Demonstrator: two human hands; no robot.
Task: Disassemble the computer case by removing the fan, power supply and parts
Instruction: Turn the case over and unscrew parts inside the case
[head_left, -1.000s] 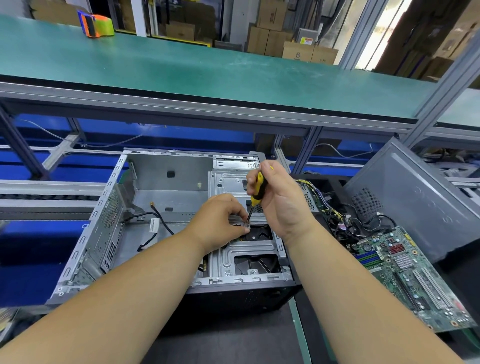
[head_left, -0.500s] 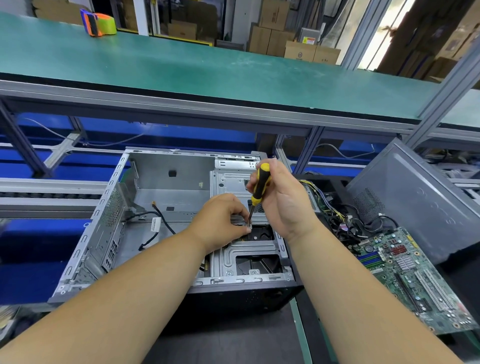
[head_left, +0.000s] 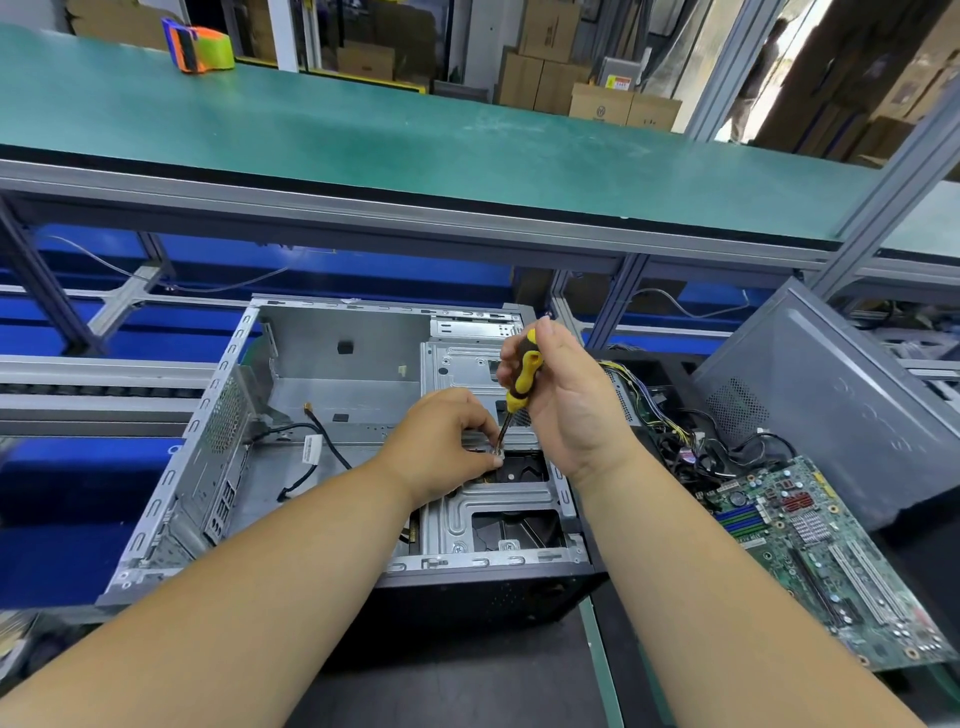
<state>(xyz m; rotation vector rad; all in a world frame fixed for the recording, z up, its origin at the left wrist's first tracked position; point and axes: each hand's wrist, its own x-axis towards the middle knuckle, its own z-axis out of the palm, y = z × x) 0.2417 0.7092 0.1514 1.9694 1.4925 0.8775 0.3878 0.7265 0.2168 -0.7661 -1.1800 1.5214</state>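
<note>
An open grey computer case (head_left: 218, 415) lies on its side in front of me, its main bay bare except for loose black cables (head_left: 322, 441). My right hand (head_left: 566, 405) grips a yellow-and-black screwdriver (head_left: 522, 376), held nearly upright with its tip down on the metal drive cage (head_left: 488, 514) at the case's right end. My left hand (head_left: 441, 447) pinches a small metal part at the screwdriver tip, fingers closed around it. What lies under the tip is hidden by my fingers.
A green motherboard (head_left: 821, 561) lies to the right of the case, beside a tangle of cables (head_left: 685, 441) and a grey side panel (head_left: 841, 400) leaning up. A green shelf (head_left: 415, 135) runs overhead at the back, with a tape dispenser (head_left: 197, 47) on it.
My right hand has raised the screwdriver handle slightly and turned it more upright. The left hand stays at the tip on the drive cage.
</note>
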